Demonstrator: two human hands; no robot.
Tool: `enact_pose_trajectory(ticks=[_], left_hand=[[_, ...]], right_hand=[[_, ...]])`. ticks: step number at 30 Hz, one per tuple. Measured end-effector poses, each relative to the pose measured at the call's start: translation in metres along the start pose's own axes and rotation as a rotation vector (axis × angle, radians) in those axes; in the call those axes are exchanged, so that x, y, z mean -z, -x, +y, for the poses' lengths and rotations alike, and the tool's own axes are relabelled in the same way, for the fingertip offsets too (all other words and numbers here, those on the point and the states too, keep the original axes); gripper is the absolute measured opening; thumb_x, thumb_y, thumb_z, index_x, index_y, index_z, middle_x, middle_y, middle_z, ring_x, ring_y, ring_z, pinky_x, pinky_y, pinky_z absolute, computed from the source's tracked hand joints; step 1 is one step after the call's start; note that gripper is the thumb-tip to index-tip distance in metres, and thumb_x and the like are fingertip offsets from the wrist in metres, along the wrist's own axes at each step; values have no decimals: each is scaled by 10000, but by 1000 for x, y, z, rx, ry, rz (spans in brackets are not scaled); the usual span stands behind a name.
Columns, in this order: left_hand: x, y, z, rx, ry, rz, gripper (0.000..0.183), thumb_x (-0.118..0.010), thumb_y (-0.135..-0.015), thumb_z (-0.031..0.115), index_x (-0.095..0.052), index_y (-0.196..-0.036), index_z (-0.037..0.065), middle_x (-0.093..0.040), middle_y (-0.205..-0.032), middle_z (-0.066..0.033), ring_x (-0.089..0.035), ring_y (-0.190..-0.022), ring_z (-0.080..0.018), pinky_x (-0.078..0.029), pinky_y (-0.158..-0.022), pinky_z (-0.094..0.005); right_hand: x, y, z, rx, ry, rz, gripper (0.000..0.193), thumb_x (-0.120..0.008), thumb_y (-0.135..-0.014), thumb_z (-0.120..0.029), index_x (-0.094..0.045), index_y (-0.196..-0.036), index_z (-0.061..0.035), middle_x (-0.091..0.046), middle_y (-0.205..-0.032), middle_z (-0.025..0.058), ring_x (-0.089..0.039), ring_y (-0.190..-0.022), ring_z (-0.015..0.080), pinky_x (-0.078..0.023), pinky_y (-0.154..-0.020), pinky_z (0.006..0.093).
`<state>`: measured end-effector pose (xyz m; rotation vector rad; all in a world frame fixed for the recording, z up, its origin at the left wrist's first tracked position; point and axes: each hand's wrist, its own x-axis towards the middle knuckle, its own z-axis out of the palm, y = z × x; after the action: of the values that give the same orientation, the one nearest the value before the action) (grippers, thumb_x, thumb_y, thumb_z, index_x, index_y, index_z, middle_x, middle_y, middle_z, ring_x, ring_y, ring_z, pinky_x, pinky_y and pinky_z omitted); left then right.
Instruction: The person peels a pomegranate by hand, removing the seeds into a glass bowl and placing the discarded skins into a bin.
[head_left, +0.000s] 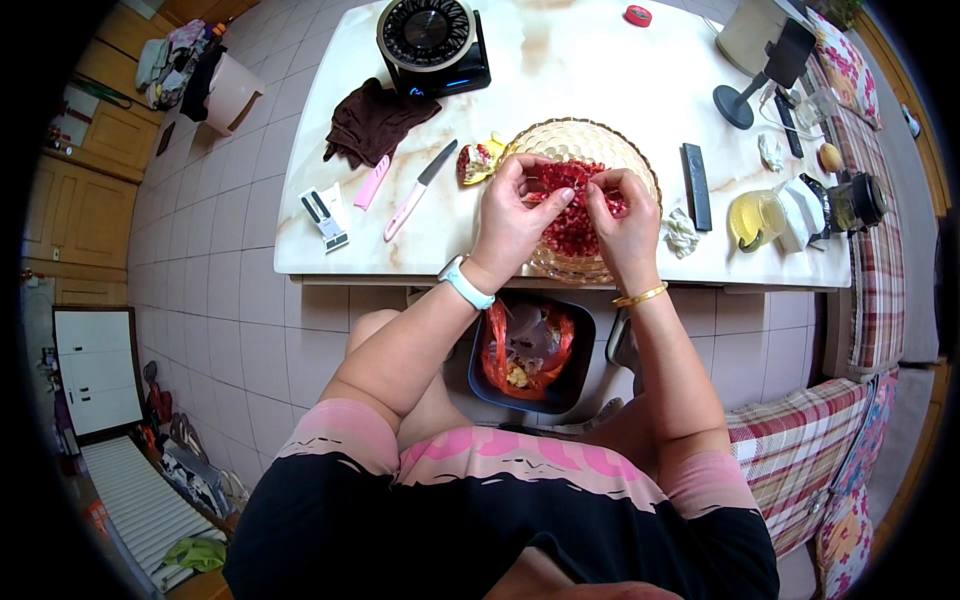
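Both my hands are closed on a piece of pomegranate [562,174], thick with red seeds, above a round woven-look basket [628,150]. My left hand [512,212] pinches it from the left, thumb and fingers together. From the right, my right hand [628,222] grips it, fingertips close to the left thumb. Loose red pomegranate seeds [572,240] lie heaped in the basket below; my hands hide part of them. Beside the basket's left rim rests another pomegranate chunk [482,160] with yellowish rind. A knife [420,190] with a pink handle and its pink sheath [373,184] lie farther left.
A black fan [430,45] and a dark brown cloth [375,122] occupy the table's far left. Right of the basket are a black remote [696,187], crumpled tissue [681,232], a glass cup [755,218] and a phone stand [735,105]. Below the table edge stands a lined bin [582,385].
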<state>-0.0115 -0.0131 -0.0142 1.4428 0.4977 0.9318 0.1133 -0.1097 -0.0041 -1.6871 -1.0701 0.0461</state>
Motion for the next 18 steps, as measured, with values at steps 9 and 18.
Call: enact_pose_trajectory(ticks=[9,18], left_hand=[[6,-1,6,291,250,-110,369,-622,-977,73,-511,-1319,-13,-654,-1108,-67,-643,-963,-105,-578,-774,-252],[15,-4,8,533,490,-191,390,-519,-1026,111,-445,-1395,7,-655,-1178,-103,-678,-1032,-172,-587,-797,-283]], right_hand=[[5,-4,2,-55,5,21,75,-695,-858,-62,-658,-865,3,-675,-836,116,-667,-758,236,-538,-731,336],[9,-8,10,-56,-21,22,89,-693,-871,-78,-666,-881,7,-677,-832,112,-669,-757,221,-538,-725,327]])
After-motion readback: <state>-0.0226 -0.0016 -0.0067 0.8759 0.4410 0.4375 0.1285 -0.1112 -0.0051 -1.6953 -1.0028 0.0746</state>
